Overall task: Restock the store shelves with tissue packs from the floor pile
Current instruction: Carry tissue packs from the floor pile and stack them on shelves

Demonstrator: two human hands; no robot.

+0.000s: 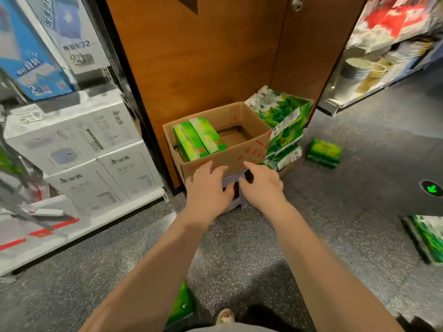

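Note:
An open cardboard box (254, 149) stands on the floor against a brown wooden panel, with two green tissue packs (197, 138) leaning inside it. My left hand (207, 188) and my right hand (261, 185) reach toward the box's near wall with fingers spread and relaxed, holding nothing. Between them a purple stool or crate (236, 195) shows under the box. A stack of green tissue packs (284, 130) leans at the box's right side. A single green pack (323, 152) lies on the floor further right.
White appliance boxes (79, 149) fill the low shelf at left, with blue boxes above. A shelf of bowls and cups (366, 70) stands at the right. More green packs lie at the right edge (429, 236) and near my feet (182, 305). The grey speckled floor lies between.

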